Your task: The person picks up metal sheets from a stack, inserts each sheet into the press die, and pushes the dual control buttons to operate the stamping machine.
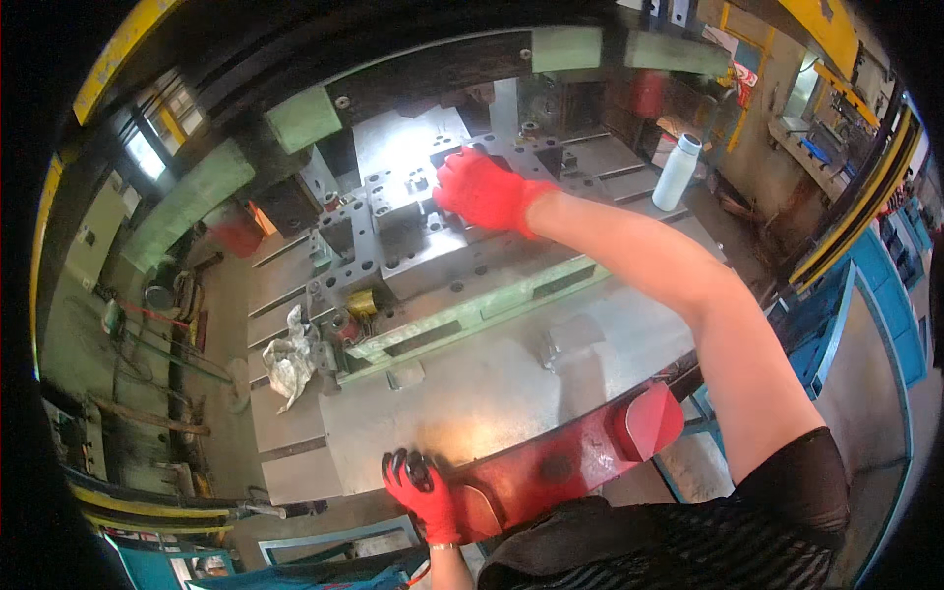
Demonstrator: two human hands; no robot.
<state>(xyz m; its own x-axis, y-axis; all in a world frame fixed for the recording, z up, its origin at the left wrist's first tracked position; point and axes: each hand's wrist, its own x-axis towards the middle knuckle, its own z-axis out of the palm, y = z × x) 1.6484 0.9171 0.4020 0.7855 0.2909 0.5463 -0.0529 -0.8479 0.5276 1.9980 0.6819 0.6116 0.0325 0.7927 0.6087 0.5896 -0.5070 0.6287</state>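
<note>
My right hand (pixel 482 192), in a red glove, reaches over the metal die (pixel 423 258) in the middle of the press. Its fingers are curled together above the die's top plates; whatever they hold, if anything, is hidden. By the front edge of the steel plate (pixel 472 393) is my left hand (pixel 425 500), also red-gloved with dark fingertips. Its fingers are bent in, next to the left end of a red bar-shaped panel (pixel 551 472). A dark rounded shape shows at those fingers, too unclear to name.
A pale bottle (pixel 677 173) stands on the bed's right side. A crumpled whitish rag (pixel 292 359) lies at the left beside the die base. Green-painted press parts (pixel 192 202) arch over the back. Blue metal frames (pixel 836 329) stand at the right.
</note>
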